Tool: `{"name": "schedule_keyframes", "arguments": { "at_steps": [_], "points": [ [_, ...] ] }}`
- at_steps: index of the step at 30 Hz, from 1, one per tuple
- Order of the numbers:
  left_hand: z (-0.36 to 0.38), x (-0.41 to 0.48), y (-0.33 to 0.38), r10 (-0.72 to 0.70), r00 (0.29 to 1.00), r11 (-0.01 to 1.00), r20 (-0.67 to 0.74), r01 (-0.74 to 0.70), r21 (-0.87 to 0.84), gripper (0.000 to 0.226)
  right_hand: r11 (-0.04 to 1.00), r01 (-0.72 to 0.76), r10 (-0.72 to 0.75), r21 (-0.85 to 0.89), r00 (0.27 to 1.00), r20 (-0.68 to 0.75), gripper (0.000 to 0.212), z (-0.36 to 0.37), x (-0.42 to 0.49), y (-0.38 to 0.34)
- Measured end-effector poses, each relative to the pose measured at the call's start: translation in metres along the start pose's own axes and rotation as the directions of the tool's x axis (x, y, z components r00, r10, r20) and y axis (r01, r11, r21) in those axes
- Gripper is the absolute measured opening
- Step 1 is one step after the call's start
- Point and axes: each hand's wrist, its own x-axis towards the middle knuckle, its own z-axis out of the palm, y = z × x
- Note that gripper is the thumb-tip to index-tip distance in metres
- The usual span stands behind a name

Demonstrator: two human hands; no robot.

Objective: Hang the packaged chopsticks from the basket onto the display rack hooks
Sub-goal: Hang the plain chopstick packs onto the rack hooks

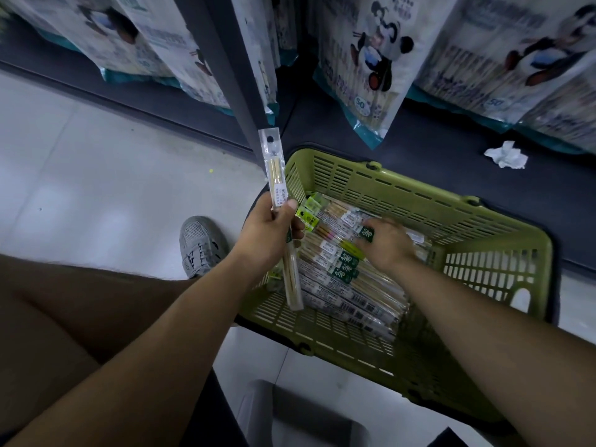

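Observation:
A green slatted basket (483, 246) stands on the dark shelf base, holding several clear packs of chopsticks (335, 269) with green labels. My left hand (271, 227) grips one long clear chopstick pack (275, 175) upright at the basket's left edge, its hang hole at the top. My right hand (387, 243) reaches down into the basket, blurred, and its fingers touch the packs by a green label; whether it pinches one I cannot tell.
Large panda-printed bags (371, 59) hang above the basket, with more bags (145, 43) at the left. A dark upright post (238, 75) stands behind the held pack. Crumpled white paper (506, 154) lies on the shelf base. My grey shoe (201, 246) rests on the pale floor.

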Motion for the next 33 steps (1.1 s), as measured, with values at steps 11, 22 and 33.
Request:
{"name": "schedule_keyframes", "arguments": {
  "at_steps": [11, 22, 33],
  "points": [
    [0.009, 0.003, -0.017, -0.167, 0.985, 0.961, 0.036, 0.171, -0.219, 0.017, 1.0, 0.018, -0.019, -0.012, 1.0, -0.015, 0.037, 0.003, 0.006, 0.003],
    [0.028, 0.001, -0.023, -0.118, 0.992, 0.976, 0.033, 0.122, -0.178, 0.02, 0.639, 0.065, -0.101, 0.766, 0.995, 0.0, 0.031, -0.02, -0.062, -0.067],
    [0.013, -0.007, 0.002, -0.107, 0.989, 0.948, 0.097, 0.131, -0.288, 0.027, 0.807, 0.36, -0.235, 0.468, 0.923, -0.305, 0.016, -0.021, -0.066, -0.066]
  ]
}}
